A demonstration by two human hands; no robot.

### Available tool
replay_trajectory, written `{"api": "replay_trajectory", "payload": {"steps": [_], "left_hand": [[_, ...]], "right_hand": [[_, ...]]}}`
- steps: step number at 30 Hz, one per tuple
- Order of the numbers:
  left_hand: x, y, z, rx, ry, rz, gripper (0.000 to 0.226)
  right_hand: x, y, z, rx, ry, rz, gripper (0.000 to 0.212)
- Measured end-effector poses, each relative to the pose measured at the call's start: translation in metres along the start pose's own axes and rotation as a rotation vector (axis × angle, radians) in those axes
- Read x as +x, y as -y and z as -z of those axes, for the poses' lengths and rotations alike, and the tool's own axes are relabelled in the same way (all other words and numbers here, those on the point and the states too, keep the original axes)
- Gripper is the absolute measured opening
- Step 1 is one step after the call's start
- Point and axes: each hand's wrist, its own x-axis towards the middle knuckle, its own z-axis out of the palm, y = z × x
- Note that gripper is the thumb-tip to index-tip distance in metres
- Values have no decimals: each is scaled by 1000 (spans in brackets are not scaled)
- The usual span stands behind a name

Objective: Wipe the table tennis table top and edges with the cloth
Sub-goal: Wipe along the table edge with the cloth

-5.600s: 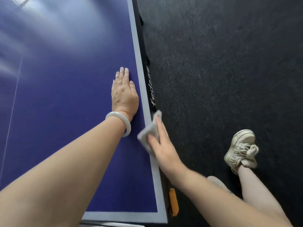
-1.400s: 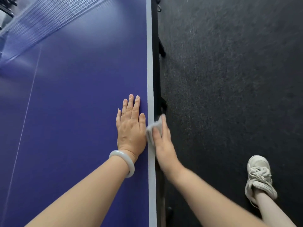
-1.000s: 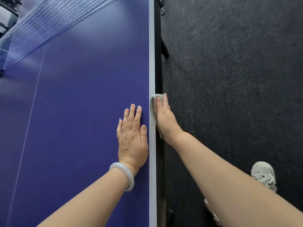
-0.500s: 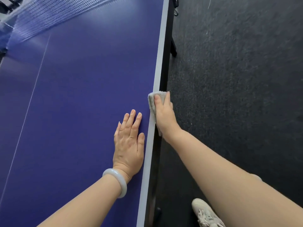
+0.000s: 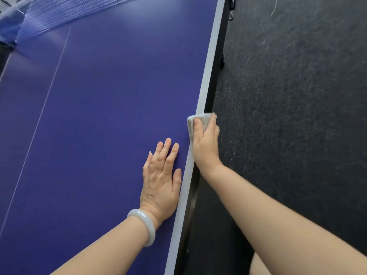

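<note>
Your right hand [image 5: 205,143] grips the cloth [image 5: 201,117] over the tabletop [image 5: 99,126] edge, now slid ahead of your left hand [image 5: 160,175], which lies flat and open beside it. The edge wipe is advancing; the stretch toward the net [image 5: 65,10] likely remains.

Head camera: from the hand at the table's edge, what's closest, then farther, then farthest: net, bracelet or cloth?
1. Cloth, gripped in the right hand.
2. Bracelet, on the left wrist, lower left.
3. Net, top left, far across the table.
</note>
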Motion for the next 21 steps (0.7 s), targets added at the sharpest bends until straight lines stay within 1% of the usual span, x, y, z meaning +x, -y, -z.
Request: {"api": "replay_trajectory", "payload": {"steps": [2, 7, 10, 12, 14, 17, 19, 21], "left_hand": [[1, -1, 1, 21, 17, 8, 59], [2, -2, 4, 51, 34, -9, 59], [4, -1, 6, -18, 22, -14, 56], [14, -1, 11, -99, -18, 8, 47], [34, 1, 19, -163, -73, -26, 38], [86, -1, 30, -218, -110, -121, 34], [127, -9, 31, -264, -125, -110, 34], [169, -20, 29, -270, -126, -96, 39]], "right_hand": [[21, 6, 2, -15, -13, 37, 68], [25, -1, 5, -14, 27, 56, 70], [26, 0, 8, -19, 54, 48, 72], [24, 1, 7, -11, 70, 38, 77], [24, 0, 6, 6, 66, 35, 85], [24, -2, 6, 21, 51, 36, 88], [24, -1, 6, 19, 49, 31, 88], [23, -1, 6, 19, 48, 29, 87]]}}
